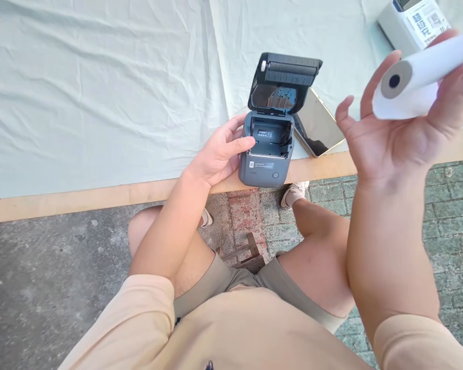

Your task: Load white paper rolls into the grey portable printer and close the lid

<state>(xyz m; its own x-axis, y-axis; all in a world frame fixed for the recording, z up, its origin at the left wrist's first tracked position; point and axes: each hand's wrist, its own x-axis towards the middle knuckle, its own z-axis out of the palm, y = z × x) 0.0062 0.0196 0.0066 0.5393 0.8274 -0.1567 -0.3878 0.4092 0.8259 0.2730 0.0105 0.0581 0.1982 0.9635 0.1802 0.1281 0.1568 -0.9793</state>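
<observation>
Right of the dark-grey boxy plastic printer (264,174), the right hand (397,136) is closed around a white cylindrical paper roll (440,64), likely light, smooth, prone to unwinding, best held around its middle. The left hand (224,150) clasps the printer's left side.

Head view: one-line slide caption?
Left hand holds a lid-open portable printer by the table edge; right hand holds a white paper roll.
</observation>
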